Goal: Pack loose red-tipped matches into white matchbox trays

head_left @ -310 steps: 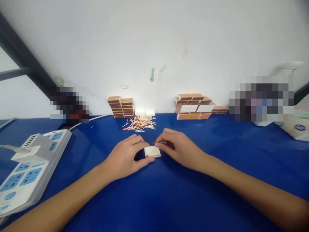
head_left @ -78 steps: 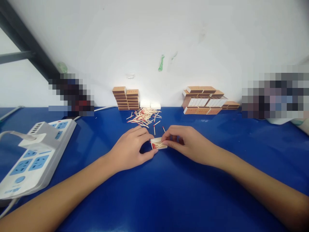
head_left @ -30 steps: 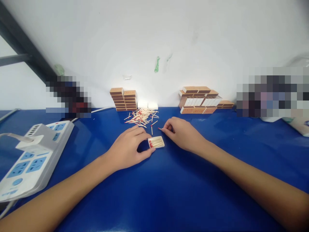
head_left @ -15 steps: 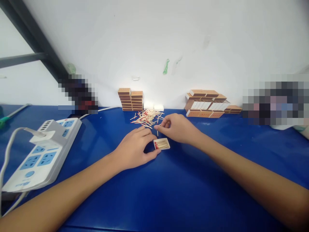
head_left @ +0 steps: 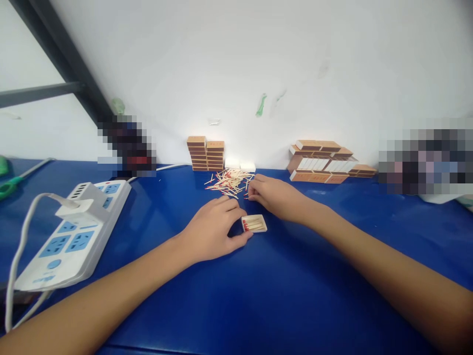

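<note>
My left hand [head_left: 218,229] rests on the blue table, its thumb and index finger closed about the left end of a small white matchbox tray [head_left: 264,223]. Several red-tipped matches [head_left: 253,225] lie side by side in the tray, heads to the left. Beyond it, my right hand [head_left: 271,195] is pinched at the right edge of a loose heap of matches [head_left: 232,181]. Red match ends show at its fingertips; the rest of what it grips is hidden by the fingers.
Stacked matchboxes [head_left: 205,155] stand against the wall behind the heap, beside white pieces [head_left: 247,167]. A larger matchbox pile [head_left: 321,162] is at the right. On the left lies a power strip [head_left: 70,241] with a plugged-in white cable [head_left: 24,236].
The view has shifted a little. My right fingertips have moved slightly right, away from the tray, and the match that stuck out below them no longer shows there. My left hand keeps the tray.
</note>
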{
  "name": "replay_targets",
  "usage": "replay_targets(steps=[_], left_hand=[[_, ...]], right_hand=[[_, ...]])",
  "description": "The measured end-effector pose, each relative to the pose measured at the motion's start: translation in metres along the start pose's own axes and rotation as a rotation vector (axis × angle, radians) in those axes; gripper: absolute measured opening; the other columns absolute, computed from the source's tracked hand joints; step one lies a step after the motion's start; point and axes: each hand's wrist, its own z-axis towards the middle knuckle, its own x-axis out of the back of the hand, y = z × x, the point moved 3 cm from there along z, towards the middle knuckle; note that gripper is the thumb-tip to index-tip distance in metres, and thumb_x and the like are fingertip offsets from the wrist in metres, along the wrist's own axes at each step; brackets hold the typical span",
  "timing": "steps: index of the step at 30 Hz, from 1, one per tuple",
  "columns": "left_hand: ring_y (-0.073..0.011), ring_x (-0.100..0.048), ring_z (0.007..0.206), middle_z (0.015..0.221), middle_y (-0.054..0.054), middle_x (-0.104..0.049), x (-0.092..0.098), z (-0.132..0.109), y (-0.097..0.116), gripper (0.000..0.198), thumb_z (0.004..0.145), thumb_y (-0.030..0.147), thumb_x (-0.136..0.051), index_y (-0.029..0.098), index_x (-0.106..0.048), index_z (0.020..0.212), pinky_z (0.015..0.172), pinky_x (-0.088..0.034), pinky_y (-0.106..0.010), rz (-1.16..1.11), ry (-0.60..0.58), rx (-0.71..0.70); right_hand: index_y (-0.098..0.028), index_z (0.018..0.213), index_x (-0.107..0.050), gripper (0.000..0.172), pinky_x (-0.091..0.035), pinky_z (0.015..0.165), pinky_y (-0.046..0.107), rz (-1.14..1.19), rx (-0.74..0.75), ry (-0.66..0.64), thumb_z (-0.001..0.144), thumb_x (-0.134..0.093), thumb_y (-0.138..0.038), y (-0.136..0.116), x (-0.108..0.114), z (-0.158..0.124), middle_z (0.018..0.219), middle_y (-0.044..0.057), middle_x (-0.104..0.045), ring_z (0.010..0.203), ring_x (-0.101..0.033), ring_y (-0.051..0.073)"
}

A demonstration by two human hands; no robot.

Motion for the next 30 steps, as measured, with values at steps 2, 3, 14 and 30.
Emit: replay_targets(steps=[2,3,14,30], left_hand=[[-0.0244,-0.063,0.097,0.096,-0.007,-0.069,0.0,0.0,0.0,0.028,0.096,0.041,-0.066,0.017,-0.073,0.108,0.088,-0.053,-0.039,0.005,-0.001,-0.002],[-0.0243,-0.063,0.097,0.096,-0.007,-0.069,0.0,0.0,0.0,0.028,0.096,0.041,-0.066,0.017,-0.073,0.108,0.088,-0.053,-0.039,0.007,0.001,-0.003],[-0.024,-0.063,0.097,0.098,-0.006,-0.069,0.0,0.0,0.0,0.028,0.096,0.041,-0.066,0.018,-0.073,0.11,0.089,-0.053,-0.039,0.0,-0.003,0.002],[-0.0237,-0.066,0.09,0.092,-0.004,-0.071,0.006,0.001,-0.012,0.023,0.092,0.041,-0.069,0.019,-0.073,0.098,0.082,-0.053,-0.04,0.094,0.145,0.186]], right_hand=[[-0.017,0.092,-0.064,0.01,-0.041,0.071,0.03,-0.023,0.007,0.011,0.1,-0.059,-0.014,0.003,-0.001,0.001,0.1,0.008,-0.063,0.083,-0.06,0.019],[-0.017,0.091,-0.063,0.01,-0.041,0.072,0.03,-0.019,0.012,0.015,0.1,-0.059,-0.015,0.005,-0.001,0.001,0.1,0.008,-0.063,0.084,-0.06,0.02],[-0.019,0.101,-0.065,0.007,-0.048,0.085,0.034,0.18,0.082,0.162,0.099,-0.064,-0.026,0.024,-0.012,0.005,0.104,0.007,-0.057,0.089,-0.06,0.02],[-0.019,0.09,-0.061,0.016,-0.042,0.074,0.03,0.307,0.098,-0.01,0.102,-0.056,-0.029,-0.011,0.017,-0.016,0.097,0.006,-0.063,0.084,-0.057,0.018]])
